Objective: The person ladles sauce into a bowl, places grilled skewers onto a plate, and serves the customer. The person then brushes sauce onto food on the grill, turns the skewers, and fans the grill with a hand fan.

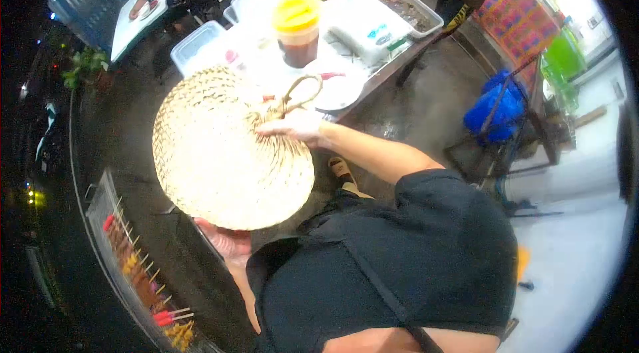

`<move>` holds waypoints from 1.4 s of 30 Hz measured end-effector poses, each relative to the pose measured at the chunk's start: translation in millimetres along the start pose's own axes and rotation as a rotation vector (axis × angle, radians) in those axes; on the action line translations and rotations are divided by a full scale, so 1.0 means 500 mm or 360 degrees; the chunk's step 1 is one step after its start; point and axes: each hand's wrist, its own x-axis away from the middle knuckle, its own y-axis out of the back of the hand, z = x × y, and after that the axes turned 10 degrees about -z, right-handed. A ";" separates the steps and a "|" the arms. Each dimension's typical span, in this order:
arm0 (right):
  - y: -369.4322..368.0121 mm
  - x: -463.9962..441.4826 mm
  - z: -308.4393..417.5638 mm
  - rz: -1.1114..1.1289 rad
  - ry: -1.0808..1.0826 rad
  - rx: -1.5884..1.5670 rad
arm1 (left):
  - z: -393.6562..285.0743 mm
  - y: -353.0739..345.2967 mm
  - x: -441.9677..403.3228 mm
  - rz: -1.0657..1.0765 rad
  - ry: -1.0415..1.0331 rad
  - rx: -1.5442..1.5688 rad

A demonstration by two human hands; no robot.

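Observation:
A round woven fan point(226, 153) with a looped handle point(305, 92) fills the middle of the view. My right hand point(296, 128) grips it near the base of the handle, thumb lying across the weave. Below the fan's lower edge is my left hand point(226, 241), partly covered by the fan; whether it holds anything is hidden. To the lower left, several skewers point(136, 266) of food lie in a row on a long grill point(100, 210).
Ahead, a table holds a yellow-lidded container point(297, 33), plastic tubs point(407, 10), a plate point(341, 90) and a plastic bag point(369, 36). People stand beyond it. A blue bag point(496, 110) hangs at the right, near a patterned cloth point(516, 16). A white table point(136, 23) stands back left.

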 end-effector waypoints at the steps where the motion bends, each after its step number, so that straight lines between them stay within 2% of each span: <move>1: 0.012 -0.013 0.015 -0.0028 0.0044 0.0203 | -0.007 -0.017 -0.026 0.0031 -0.0003 0.0018; 3: -0.001 -0.006 0.043 0.0043 0.0104 0.0574 | -0.026 0.015 -0.061 0.0074 -0.0031 0.0065; 5: 0.050 0.007 0.091 0.0356 0.0148 0.1058 | 0.003 0.036 -0.081 -0.0288 -0.0464 -0.0569; 6: 0.085 0.008 0.151 0.0781 0.0278 0.1333 | 0.015 0.022 -0.076 -0.0302 -0.0475 -0.0567; 8: 0.192 -0.030 0.268 0.0941 -0.0037 0.1337 | 0.025 -0.008 -0.070 -0.0383 -0.0234 -0.0206; 10: 0.353 -0.162 0.336 0.0538 0.0238 0.1461 | 0.022 -0.043 -0.068 -0.0412 -0.0323 -0.0109; 11: 0.391 -0.187 0.384 -0.0007 0.0245 0.1400 | 0.015 -0.045 -0.071 -0.0436 -0.0348 -0.0046; 12: 0.452 -0.235 0.414 -0.0308 0.0272 0.1160 | -0.005 -0.036 -0.071 -0.0455 -0.0377 0.0013; 14: 0.591 -0.342 0.439 -0.0962 0.0373 0.1042 | -0.038 -0.027 -0.059 -0.0517 -0.0532 0.0031; 15: 0.626 -0.387 0.450 -0.1330 0.0299 0.1001 | -0.054 -0.022 -0.057 -0.0588 -0.0655 0.0001; 16: 0.630 -0.407 0.449 -0.1322 0.0286 0.0997 | -0.071 -0.014 -0.056 -0.0697 -0.0773 -0.0061; 18: 0.619 -0.465 0.444 -0.1322 0.0277 0.1305 | -0.089 -0.007 -0.043 -0.0804 -0.0990 -0.0103; 19: 0.621 -0.513 0.420 -0.1216 0.0460 0.1618 | -0.113 0.031 -0.040 -0.0646 -0.0982 -0.0007; 20: 0.620 -0.561 0.389 -0.1093 0.0648 0.1923 | -0.123 0.069 -0.041 -0.0695 -0.1167 -0.0241; 21: 0.600 -0.586 0.367 -0.0933 0.0595 0.2124 | -0.132 0.103 -0.042 -0.0767 -0.1351 -0.0468; 23: 0.568 -0.649 0.319 -0.0725 0.0570 0.2618 | -0.153 0.083 -0.035 -0.0804 -0.1356 -0.0477; 24: 0.565 -0.672 0.298 -0.0706 0.0571 0.2607 | -0.158 0.080 -0.024 -0.0750 -0.1296 -0.0409; 26: 0.561 -0.714 0.257 -0.0124 0.0774 0.3443 | -0.165 0.072 -0.006 -0.0707 -0.1250 -0.0350; 27: 0.551 -0.722 0.255 -0.0691 0.0564 0.2857 | -0.154 0.046 0.001 -0.0671 -0.1152 -0.0179; 28: 0.546 -0.713 0.263 -0.0689 0.0558 0.2858 | -0.148 0.030 0.003 -0.0633 -0.1053 -0.0010; 29: 0.543 -0.702 0.272 -0.0775 0.0479 0.2756 | -0.154 0.037 0.007 -0.0021 -0.0637 -0.0011; 30: 0.542 -0.697 0.277 -0.0858 0.0400 0.2653 | -0.144 0.006 0.000 -0.0026 -0.0634 -0.0011; 32: 0.593 -0.775 0.242 -0.0828 0.0516 0.2759 | -0.112 -0.073 -0.017 -0.1236 -0.1099 -0.0007; 33: 0.612 -0.805 0.228 -0.0797 0.0639 0.2861 | -0.130 -0.025 -0.010 -0.1034 -0.1004 0.0044; 34: 0.594 -0.787 0.237 -0.0795 0.0634 0.2862 | -0.115 -0.032 -0.016 -0.1039 -0.1002 0.0042; 35: 0.578 -0.763 0.244 -0.0791 0.0691 0.2839 | -0.095 -0.041 -0.018 -0.1151 -0.1259 -0.0428; 37: 0.587 -0.762 0.255 -0.0784 0.0743 0.2817 | -0.079 -0.069 -0.027 -0.1248 -0.1498 -0.0913; 39: 0.606 -0.778 0.286 -0.0993 0.0669 0.2583 | -0.063 -0.103 -0.029 -0.1467 -0.1415 -0.0646; 40: 0.627 -0.775 0.306 -0.0971 0.0674 0.2599 | -0.049 -0.076 -0.019 -0.1488 -0.1413 -0.0630; 42: 0.699 -0.755 0.365 -0.0890 0.0729 0.2690 | -0.021 0.006 0.008 -0.1336 -0.1915 -0.1666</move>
